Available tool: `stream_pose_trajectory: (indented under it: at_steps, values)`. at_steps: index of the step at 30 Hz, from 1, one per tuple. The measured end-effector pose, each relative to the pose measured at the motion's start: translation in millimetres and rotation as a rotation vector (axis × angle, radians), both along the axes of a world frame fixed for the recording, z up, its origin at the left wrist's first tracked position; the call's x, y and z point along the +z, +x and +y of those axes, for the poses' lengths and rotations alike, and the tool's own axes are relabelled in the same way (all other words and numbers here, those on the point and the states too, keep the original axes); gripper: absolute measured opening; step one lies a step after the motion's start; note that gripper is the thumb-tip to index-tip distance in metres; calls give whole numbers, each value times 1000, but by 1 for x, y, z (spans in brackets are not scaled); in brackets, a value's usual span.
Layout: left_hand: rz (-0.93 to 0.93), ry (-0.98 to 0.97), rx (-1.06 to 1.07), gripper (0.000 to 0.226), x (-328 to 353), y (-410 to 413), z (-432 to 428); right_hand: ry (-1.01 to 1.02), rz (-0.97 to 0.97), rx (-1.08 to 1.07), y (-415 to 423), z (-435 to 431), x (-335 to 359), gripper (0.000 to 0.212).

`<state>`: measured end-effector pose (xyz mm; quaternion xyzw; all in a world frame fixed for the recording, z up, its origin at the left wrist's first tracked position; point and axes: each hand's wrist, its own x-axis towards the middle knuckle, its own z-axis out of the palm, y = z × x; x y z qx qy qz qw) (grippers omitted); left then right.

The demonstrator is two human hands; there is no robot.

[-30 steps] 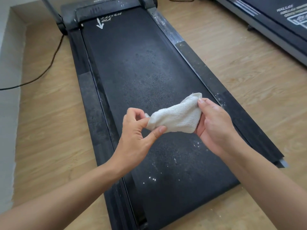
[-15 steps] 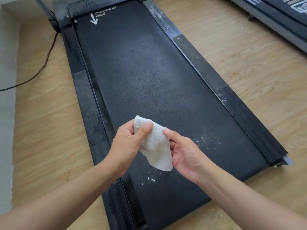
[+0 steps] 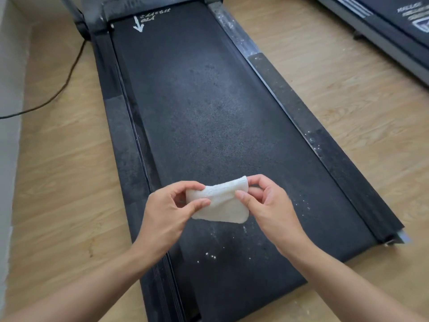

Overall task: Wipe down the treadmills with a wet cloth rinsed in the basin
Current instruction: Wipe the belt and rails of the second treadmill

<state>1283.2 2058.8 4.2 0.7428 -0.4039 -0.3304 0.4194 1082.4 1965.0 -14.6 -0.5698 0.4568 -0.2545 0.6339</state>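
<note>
A small white cloth point(image 3: 220, 203) hangs folded in the air above the near part of a black treadmill's belt point(image 3: 204, 108). My left hand point(image 3: 167, 212) pinches its left edge between thumb and fingers. My right hand point(image 3: 264, 203) pinches the right edge the same way. The belt looks dusty, with white specks near its close end. The black side rails point(image 3: 301, 112) carry white specks too. No basin is in view.
The treadmill stands on a light wood floor point(image 3: 60, 182). A black power cable point(image 3: 62, 87) runs across the floor at the left towards a pale wall point(image 3: 9, 135). A second treadmill point(image 3: 394, 31) fills the top right corner.
Both hands turned the cloth over and refolded it, from stretched sideways, to hanging from the left hand, to held flat between both hands. The view shifted slightly.
</note>
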Motion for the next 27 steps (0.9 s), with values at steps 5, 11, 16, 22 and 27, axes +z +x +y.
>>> stream_pose_trajectory:
  at_steps: [5, 11, 16, 22, 27]
  values:
    - [-151, -7, 3, 21, -4, 14, 13, -53, 42, 19, 2, -2, 3, 13]
    - [-192, -102, -169, 15, 8, 21, 29, -165, 57, 58, 0, 13, 20, 16]
    - [-133, -76, -130, 11, 12, 42, 21, -103, 81, 62, 18, 2, 24, 10]
    - [-356, -232, -47, 15, 18, 72, 8, -206, -25, 21, 76, -31, 21, 19]
    - [-487, -95, -365, 25, -33, 86, 27, -489, 294, 252, 55, -23, -23, 20]
